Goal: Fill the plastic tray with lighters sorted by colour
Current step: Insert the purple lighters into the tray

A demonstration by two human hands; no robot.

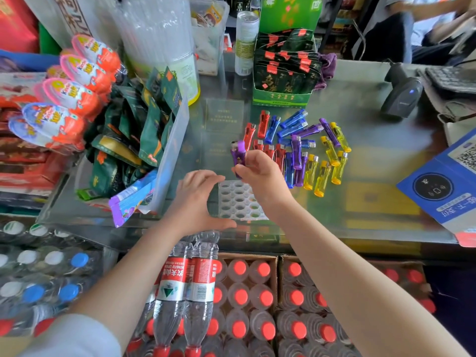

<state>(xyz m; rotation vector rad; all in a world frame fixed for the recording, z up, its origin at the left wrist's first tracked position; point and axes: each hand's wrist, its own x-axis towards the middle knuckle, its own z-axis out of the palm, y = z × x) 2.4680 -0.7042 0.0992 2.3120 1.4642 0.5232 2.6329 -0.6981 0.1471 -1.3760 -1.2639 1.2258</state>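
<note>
Pinching a glossy purple lighter [239,154], right hand [260,173] above honeycombed tray [238,199].

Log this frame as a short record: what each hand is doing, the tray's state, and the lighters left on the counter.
right hand: right hand pinches a purple plastic lighter, upright above the tray
left hand: left hand open, curved at the tray's left edge, holding nothing
tray: clear plastic tray with round slots; visible slots empty
loose lighters: red, blue, purple and yellow lie on the glass counter beyond the tray
progress: no lighter seated yet
</note>
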